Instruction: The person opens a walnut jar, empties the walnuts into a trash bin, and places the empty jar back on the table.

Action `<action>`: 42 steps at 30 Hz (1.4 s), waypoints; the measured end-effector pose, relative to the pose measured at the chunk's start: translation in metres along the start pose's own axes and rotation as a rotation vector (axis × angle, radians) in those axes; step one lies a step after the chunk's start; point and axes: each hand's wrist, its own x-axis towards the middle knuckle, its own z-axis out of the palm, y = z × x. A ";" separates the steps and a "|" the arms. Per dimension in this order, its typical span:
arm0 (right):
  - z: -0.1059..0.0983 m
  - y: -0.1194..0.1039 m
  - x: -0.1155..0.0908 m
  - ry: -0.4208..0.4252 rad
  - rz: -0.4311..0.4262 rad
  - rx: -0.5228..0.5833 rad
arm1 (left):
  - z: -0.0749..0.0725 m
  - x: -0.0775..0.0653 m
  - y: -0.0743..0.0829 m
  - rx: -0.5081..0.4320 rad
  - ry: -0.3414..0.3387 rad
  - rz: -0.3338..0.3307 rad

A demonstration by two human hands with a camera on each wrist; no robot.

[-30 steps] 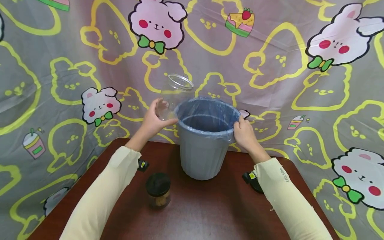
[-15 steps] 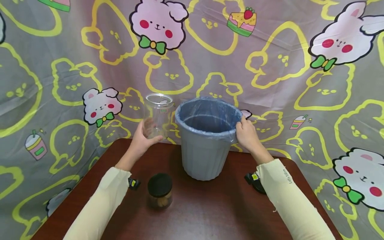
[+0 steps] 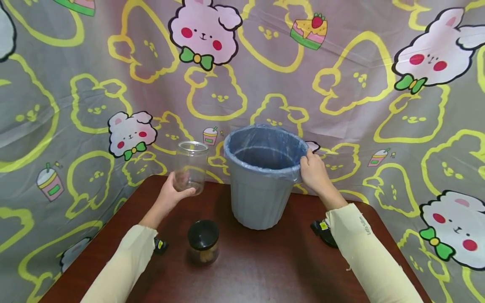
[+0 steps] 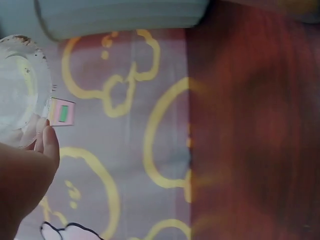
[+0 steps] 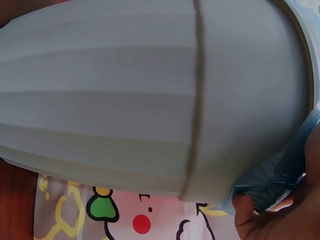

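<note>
Two hands are at work over a dark wooden table (image 3: 265, 269). The left hand (image 3: 170, 194) curls its fingers and thumb round the lower part of an empty clear jar (image 3: 190, 166), holding it upright with its mouth open at the top, at about 9 o'clock from the grey bin (image 3: 259, 198) and just apart from it. From the left wrist view the jar's round base (image 4: 17, 90) shows beside a fingertip. The right hand (image 3: 313, 171) grips the bin's rim at 3 o'clock, its fingers pinching the blue liner (image 3: 265, 139) folded over the edge; the right wrist view shows the fingers (image 5: 250, 215) pressed into that plastic. A black-lidded jar (image 3: 203, 241) stands at 7 o'clock from the bin, near the left forearm. Behind hangs a cartoon-print cloth (image 3: 341, 84).
</note>
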 end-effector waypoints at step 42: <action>0.001 0.001 -0.001 0.001 -0.005 -0.002 | 0.008 -0.001 -0.094 0.242 -0.041 -0.318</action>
